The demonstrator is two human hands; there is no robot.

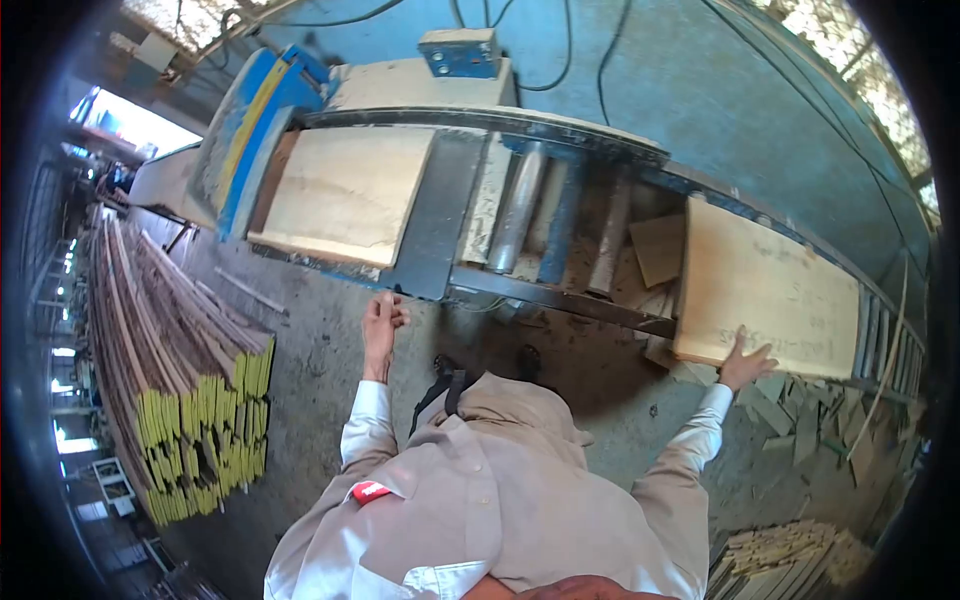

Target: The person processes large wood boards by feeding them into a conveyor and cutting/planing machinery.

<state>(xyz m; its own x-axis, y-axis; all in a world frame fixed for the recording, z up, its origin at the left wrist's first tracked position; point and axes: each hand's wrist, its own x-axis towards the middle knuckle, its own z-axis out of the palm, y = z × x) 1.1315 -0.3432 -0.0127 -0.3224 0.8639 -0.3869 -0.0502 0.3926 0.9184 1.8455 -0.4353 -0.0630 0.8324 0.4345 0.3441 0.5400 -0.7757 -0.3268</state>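
Note:
My right hand (748, 362) lies with spread fingers on the near edge of a wide pale wooden board (775, 285), which has dark handwriting on it. This board rests on the right part of a roller conveyor. My left hand (380, 322) is at the near edge of the dark metal bed (436, 215), its fingers curled; what they hold, if anything, is hidden. Beyond that hand, a second wooden board (345, 190) lies flat on the bed, its left end beside a blue and yellow machine housing (255, 135).
Bare metal rollers (520, 210) span the gap between the two boards. Long planks with yellow-painted ends (205, 430) are stacked at left. Wood offcuts (800, 420) litter the floor under the conveyor at right, and another timber stack (785, 560) stands at lower right.

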